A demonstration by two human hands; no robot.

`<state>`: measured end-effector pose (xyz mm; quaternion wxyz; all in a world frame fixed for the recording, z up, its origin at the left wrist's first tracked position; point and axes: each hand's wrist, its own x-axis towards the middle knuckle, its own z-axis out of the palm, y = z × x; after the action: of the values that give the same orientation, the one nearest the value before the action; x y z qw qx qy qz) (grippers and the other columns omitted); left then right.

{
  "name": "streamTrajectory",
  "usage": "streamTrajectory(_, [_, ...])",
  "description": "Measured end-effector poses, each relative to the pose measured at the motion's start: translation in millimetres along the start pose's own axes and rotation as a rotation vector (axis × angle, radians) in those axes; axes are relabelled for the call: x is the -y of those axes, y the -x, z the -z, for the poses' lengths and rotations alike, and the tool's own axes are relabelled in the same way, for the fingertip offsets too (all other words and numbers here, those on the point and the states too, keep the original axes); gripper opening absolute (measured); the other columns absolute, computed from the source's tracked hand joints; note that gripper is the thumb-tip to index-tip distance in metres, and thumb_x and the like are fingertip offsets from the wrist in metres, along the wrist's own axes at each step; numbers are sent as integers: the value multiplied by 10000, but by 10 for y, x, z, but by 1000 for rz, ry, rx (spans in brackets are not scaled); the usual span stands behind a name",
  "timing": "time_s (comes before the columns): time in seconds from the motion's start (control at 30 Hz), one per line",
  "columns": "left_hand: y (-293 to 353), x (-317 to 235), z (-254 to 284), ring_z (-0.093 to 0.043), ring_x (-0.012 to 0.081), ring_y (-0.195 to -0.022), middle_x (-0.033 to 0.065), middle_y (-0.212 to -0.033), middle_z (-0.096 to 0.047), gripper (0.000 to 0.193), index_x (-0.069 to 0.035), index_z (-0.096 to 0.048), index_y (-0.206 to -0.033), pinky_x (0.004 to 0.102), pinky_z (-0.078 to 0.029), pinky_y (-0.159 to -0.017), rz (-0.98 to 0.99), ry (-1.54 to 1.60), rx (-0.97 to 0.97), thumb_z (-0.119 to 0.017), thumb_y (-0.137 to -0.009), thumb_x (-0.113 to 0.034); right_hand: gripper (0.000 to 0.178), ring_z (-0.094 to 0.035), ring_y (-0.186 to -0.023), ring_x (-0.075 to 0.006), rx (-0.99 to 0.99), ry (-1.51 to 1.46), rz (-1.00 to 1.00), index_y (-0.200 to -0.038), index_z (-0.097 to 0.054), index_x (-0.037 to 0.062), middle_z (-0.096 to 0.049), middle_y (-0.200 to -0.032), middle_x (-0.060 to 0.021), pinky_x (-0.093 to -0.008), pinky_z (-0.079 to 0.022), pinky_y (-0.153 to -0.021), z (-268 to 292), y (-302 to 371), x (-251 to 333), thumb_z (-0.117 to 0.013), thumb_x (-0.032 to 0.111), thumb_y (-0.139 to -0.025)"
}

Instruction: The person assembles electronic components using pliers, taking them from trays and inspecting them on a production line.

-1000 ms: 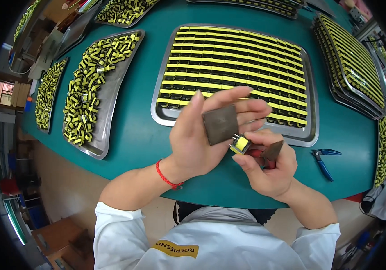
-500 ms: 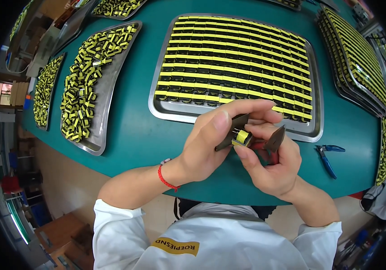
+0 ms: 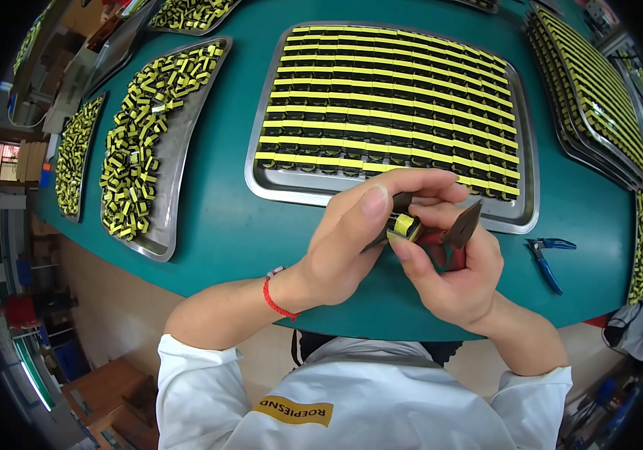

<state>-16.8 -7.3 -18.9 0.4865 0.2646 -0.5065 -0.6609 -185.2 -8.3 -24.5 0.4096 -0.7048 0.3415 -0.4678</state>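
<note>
Above the table's near edge my two hands meet. Between the thumb and fingers of my right hand is a small transformer, with yellow tape, a black body and thin pins facing left. The same hand also keeps red-handled pliers tucked in its grip, with their pointed metal jaws sticking up past the fingers. My left hand curls around a dark flat piece, mostly hidden by thumb and palm, close beside the transformer's pins. Just beyond stands a metal tray with rows of similar transformers.
Blue-handled cutters lie to the right on the green table. A metal tray of loose transformers stands at the left. Stacked full trays rise at the far right. Another person is at the right edge.
The dark flat piece in my left hand has turned or sunk, and less of it shows. The pliers' jaws have tilted slightly in my right hand. The transformer stays nearly in place.
</note>
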Motion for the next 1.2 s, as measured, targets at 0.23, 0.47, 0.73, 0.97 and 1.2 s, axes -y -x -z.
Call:
streamTrajectory(0.23, [-6, 69, -70, -587, 284, -1137, 254, -1322, -556, 707, 28, -447, -1391, 416, -480, -979, 0, -40, -72, -218, -1033, -537, 342, -623, -659, -140, -36, 57, 92, -1065, -634, -51, -671, -882, -103, -245, -499, -572, -22, -19, -39, -800, 59, -787])
streamTrajectory(0.47, [-67, 56, 18, -604, 260, -1117, 177, -1258, -611, 574, 11, -545, -1304, 399, -479, -978, 271, 487, -190, -306, -1046, -442, 342, -622, -777, -127, 187, -136, -253, -1229, -558, -59, -652, -941, -89, -240, -512, -680, 123, -139, -5, -653, 120, -953])
streamTrajectory(0.73, [-81, -47, -54, -600, 190, -924, 138, -1124, -640, 370, 11, -536, -1235, 344, -488, -786, 279, 604, -310, -640, -941, -189, 271, -651, -835, -123, 103, -154, -189, -1230, -531, -61, -660, -1014, -111, -230, -537, -662, 135, -155, -35, -552, 71, -994])
streamTrajectory(0.97, [-36, -5, 18, -613, 250, -1106, 178, -1245, -613, 358, 6, -529, -1262, 395, -492, -970, 322, 577, -345, -581, -914, -55, 249, -654, -826, -129, 99, -113, -107, -1205, -545, -59, -660, -1016, -110, -238, -551, -674, 115, -156, -52, -568, 26, -972])
streamTrajectory(1.2, [-54, -55, -26, -613, 249, -1110, 185, -1242, -608, 393, 19, -498, -1279, 376, -506, -957, 329, 530, -376, -576, -895, -3, 216, -644, -838, -121, 142, -88, -73, -1159, -538, -57, -640, -1048, -113, -239, -549, -701, 130, -144, -105, -573, -28, -947])
